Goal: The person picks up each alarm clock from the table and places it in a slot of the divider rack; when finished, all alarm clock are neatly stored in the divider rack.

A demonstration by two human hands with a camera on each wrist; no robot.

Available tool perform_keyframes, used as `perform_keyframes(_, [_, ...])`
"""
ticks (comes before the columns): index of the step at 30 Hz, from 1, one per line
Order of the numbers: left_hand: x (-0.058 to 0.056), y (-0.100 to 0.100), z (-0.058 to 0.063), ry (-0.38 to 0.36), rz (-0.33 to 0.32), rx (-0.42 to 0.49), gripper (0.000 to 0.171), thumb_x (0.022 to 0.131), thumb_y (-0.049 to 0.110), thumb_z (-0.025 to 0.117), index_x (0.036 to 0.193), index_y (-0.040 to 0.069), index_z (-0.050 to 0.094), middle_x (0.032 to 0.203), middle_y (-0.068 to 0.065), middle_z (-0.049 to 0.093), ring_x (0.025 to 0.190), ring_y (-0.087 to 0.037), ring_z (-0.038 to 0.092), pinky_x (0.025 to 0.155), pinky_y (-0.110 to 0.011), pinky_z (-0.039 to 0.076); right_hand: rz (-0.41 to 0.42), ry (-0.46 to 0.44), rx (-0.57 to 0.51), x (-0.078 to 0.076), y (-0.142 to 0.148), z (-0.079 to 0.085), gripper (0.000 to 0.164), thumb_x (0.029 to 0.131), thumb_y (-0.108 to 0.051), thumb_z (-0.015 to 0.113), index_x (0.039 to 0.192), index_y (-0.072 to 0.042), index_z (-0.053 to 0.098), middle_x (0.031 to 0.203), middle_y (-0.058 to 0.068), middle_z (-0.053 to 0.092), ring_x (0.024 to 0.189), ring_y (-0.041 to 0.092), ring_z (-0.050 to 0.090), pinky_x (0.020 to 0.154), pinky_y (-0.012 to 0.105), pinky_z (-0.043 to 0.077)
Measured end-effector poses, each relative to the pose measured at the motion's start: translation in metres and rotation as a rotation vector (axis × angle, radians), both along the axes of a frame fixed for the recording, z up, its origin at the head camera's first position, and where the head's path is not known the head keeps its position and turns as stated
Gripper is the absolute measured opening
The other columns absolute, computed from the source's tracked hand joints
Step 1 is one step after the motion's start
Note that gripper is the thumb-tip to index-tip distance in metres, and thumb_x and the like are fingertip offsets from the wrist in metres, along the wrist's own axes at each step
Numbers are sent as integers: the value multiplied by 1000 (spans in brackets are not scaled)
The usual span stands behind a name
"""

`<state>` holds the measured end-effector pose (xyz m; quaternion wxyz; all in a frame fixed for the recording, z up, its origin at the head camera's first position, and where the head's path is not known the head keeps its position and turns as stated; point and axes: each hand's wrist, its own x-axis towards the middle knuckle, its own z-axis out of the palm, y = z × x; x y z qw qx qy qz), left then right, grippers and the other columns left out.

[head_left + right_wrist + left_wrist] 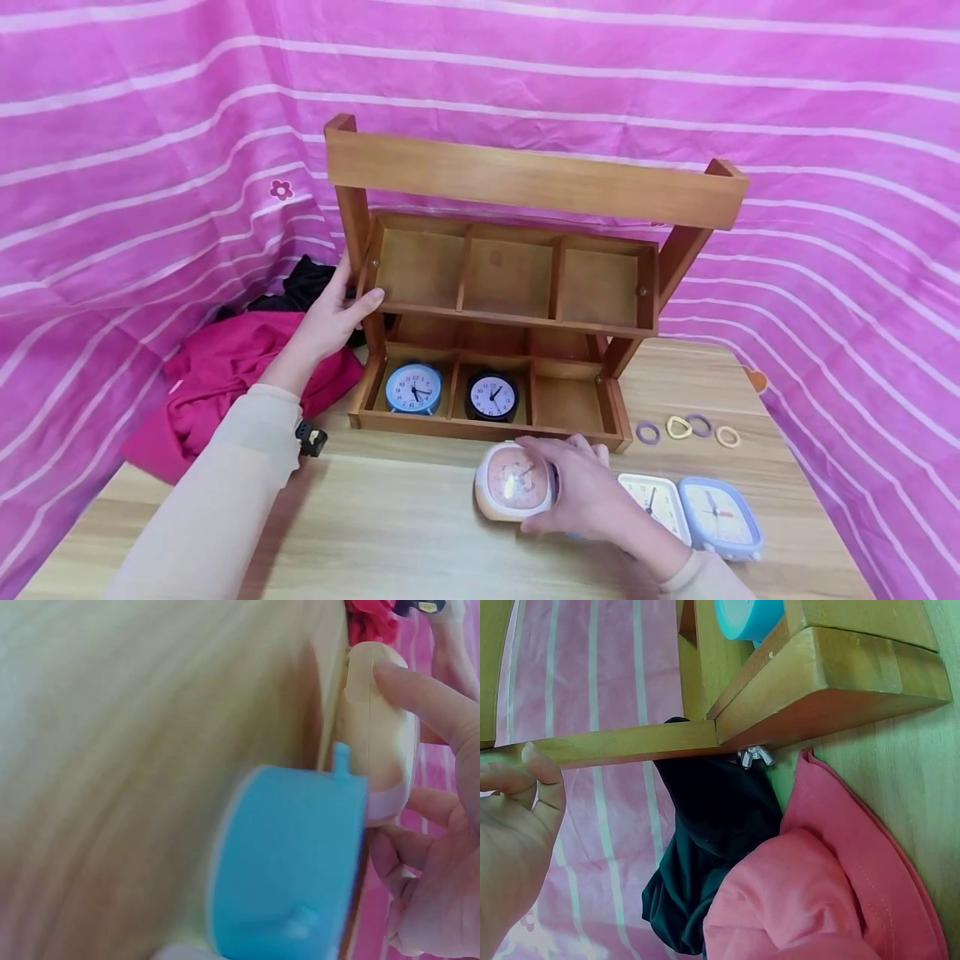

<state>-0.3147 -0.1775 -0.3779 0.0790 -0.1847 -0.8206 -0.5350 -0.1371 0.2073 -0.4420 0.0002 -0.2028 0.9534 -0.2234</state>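
Note:
My left hand (330,321) grips the left side of a two-tier wooden rack (536,179), thumb in front by the upper tray's corner. In the left wrist view, that hand (517,825) lies against the rack's side post. My right hand (588,483) holds a peach-and-white alarm clock (517,479) between thumb and fingers, in front of the rack. In the right wrist view, the held clock (375,727) shows edge-on beside a bright blue clock (289,862). A round blue clock (413,389) and a round black clock (492,397) stand in the lower tray's left and middle compartments.
Right of my right hand lie a white square clock (660,504) and a light-blue clock (720,517). Several hair ties (678,427) lie behind them. Crimson cloth (225,379) and black cloth (303,283) are heaped at left. A pink striped curtain (487,50) hangs behind.

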Motion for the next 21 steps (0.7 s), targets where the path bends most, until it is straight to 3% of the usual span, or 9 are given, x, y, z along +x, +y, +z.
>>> perform_keyframes(6, [1, 2, -1, 1, -2, 19, 81, 107, 27, 61, 167, 45, 10, 159, -21, 34, 106, -46, 61, 70, -39, 53, 68, -18, -96, -9, 16, 15, 102, 52, -38, 103, 145, -25, 63, 136, -10, 67, 115, 18, 54, 94, 47, 35])
perform_keyframes(10, [2, 1, -1, 1, -13, 32, 80, 107, 25, 61, 168, 43, 11, 154, -22, 36, 100, -48, 60, 68, -37, 50, 81, -39, -130, -22, 30, 22, 100, 56, -38, 103, 146, -26, 61, 133, -11, 67, 114, 17, 53, 94, 46, 38])
perform_keyframes(14, [2, 0, -1, 3, -21, 41, 80, 107, 25, 61, 168, 42, 11, 153, -22, 37, 100, -48, 59, 68, -37, 50, 79, -45, -140, -39, 48, 31, 101, 58, -38, 103, 148, -24, 60, 129, -8, 68, 110, 17, 54, 90, 44, 42])
perform_keyframes(18, [1, 1, -2, 10, -26, 52, 80, 107, 24, 61, 167, 45, 12, 154, -21, 36, 101, -47, 59, 67, -38, 51, 113, -92, -219, -63, 69, 36, 98, 63, -29, 102, 148, -16, 57, 132, -1, 67, 117, 22, 60, 100, 53, 49])
perform_keyframes(21, [2, 2, -3, 3, -26, 46, 82, 107, 25, 61, 167, 47, 10, 160, -21, 33, 107, -47, 60, 70, -40, 53, 93, -150, -245, -77, 84, 33, 97, 65, -26, 102, 149, -16, 55, 133, -1, 66, 120, 23, 60, 103, 53, 50])
